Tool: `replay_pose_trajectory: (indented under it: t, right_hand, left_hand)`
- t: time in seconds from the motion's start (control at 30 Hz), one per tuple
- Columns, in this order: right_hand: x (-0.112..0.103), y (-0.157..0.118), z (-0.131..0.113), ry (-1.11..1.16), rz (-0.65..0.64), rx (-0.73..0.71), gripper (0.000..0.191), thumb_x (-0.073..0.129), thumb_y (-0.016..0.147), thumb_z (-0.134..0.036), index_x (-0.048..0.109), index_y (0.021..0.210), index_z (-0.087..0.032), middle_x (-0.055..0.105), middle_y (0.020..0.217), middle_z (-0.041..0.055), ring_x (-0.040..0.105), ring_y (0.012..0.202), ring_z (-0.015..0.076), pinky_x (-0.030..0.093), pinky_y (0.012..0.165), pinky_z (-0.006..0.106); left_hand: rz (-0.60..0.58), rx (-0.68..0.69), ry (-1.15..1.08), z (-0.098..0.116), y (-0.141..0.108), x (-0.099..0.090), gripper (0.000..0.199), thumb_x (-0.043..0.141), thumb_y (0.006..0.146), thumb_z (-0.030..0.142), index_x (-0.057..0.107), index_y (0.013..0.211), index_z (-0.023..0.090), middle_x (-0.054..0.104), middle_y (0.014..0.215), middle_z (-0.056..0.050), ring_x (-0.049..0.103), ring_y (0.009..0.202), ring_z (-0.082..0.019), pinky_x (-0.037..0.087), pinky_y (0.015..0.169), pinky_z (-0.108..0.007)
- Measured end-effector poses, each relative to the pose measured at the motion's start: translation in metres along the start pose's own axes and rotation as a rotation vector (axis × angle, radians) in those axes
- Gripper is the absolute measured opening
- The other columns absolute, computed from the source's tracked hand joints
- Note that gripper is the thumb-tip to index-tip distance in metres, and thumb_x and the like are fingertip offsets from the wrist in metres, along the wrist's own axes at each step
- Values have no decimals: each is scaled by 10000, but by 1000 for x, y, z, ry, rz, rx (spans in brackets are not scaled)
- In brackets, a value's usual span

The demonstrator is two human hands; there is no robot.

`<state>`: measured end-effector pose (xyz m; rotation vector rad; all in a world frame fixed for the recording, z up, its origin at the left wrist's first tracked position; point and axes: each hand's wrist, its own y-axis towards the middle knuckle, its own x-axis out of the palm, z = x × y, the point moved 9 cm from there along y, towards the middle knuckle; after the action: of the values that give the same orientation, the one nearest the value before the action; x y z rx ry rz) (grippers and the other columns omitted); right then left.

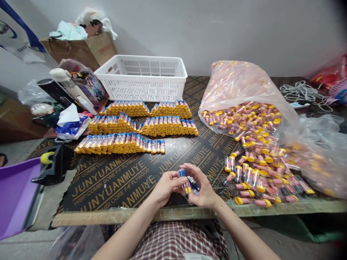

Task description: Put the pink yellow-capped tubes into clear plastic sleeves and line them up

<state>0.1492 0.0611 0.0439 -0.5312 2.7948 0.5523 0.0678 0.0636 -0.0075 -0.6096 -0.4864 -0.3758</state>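
Observation:
Just above the table's front edge, my left hand (pixel 167 187) pinches a small clear plastic tube (pixel 185 183) with a yellow end and a blue printed band near its top. My right hand (pixel 204 187) curls around the other side, its fingertips close to the tube's blue end. In that palm lie small blue-and-white printed pieces (pixel 193 183), partly hidden by the fingers; their exact kind is unclear. To the right spreads a loose heap of yellow-capped tubes (pixel 261 173) with reddish contents. Stacked rows of blue-topped tubes (pixel 119 143) lie to the left, yellow ends facing me.
A white plastic basket (pixel 143 88) stands behind the rows. A large clear bag (pixel 241 79) spills tubes at the right. At the left are a black tape dispenser (pixel 55 164), a tissue pack (pixel 72 126), bottles (pixel 61 86) and a purple dustpan (pixel 18 195). White cable (pixel 303 92) lies back right.

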Motion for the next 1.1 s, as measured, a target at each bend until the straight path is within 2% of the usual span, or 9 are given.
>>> replay_pose_trajectory:
  t: [0.13,0.2,0.33,0.43,0.63,0.77,0.9,1.0,1.1]
  right_hand:
    - [-4,5,-4,-73,-26,-27,832,500,562,-54,291,1352,-212,464,1289,100,499,1154,246,426,986,399]
    - [-19,19,-4,-172,-18,-74,810,518,573,-66,315,1344,-210,477,1280,94,484,1167,251,405,1001,406]
    - [-82,78,17,-357,137,-125,808,540,589,-70,312,1351,-214,487,1278,87,472,1181,245,332,1051,415]
    - [-123,134,54,-455,182,-67,804,556,566,-79,343,1333,-195,513,1233,86,487,1163,235,339,1038,380]
    - [-148,198,111,-494,156,-20,787,566,548,-90,379,1306,-190,590,1105,76,571,1036,229,443,912,355]
    - [-141,202,124,-529,98,14,778,562,560,-88,370,1311,-148,595,1118,94,572,1053,216,452,896,325]
    - [-143,193,121,-608,59,66,813,564,622,-122,264,1377,-146,465,1324,108,462,1211,193,396,967,293]
    - [-164,171,120,-712,59,170,784,526,697,-141,192,1406,-153,365,1408,113,386,1272,179,363,995,292]
    - [-195,131,124,-834,-4,336,630,536,703,-112,384,1315,-123,489,1306,124,475,1184,204,387,957,298]
  left_hand:
    - [-3,18,42,1,3,-3,418,725,640,413,643,903,98,652,794,-75,592,641,-137,458,617,-259]
    - [85,53,191,1,6,-15,435,660,683,476,619,931,120,642,794,-67,588,652,-146,449,627,-271]
    - [381,169,979,5,5,-37,405,659,643,535,619,806,166,599,708,-27,565,686,-177,389,631,-271]
    - [412,171,1374,-9,7,-37,343,702,616,488,607,754,189,602,757,-17,562,733,-181,356,634,-259]
    - [426,142,1375,-24,13,-45,76,656,699,257,600,688,206,594,718,34,548,692,-118,325,619,-221]
    - [421,134,1342,-21,14,-44,76,641,705,256,601,670,201,589,715,31,545,691,-116,321,621,-220]
    - [392,136,1383,-21,12,-40,54,628,701,232,595,671,200,578,727,22,545,700,-130,317,622,-229]
    - [360,159,1360,-21,11,-40,68,577,733,207,585,666,199,575,717,19,546,697,-135,317,626,-233]
    - [324,197,1332,-19,9,-39,125,518,770,206,580,663,193,576,725,7,551,703,-139,326,635,-236]
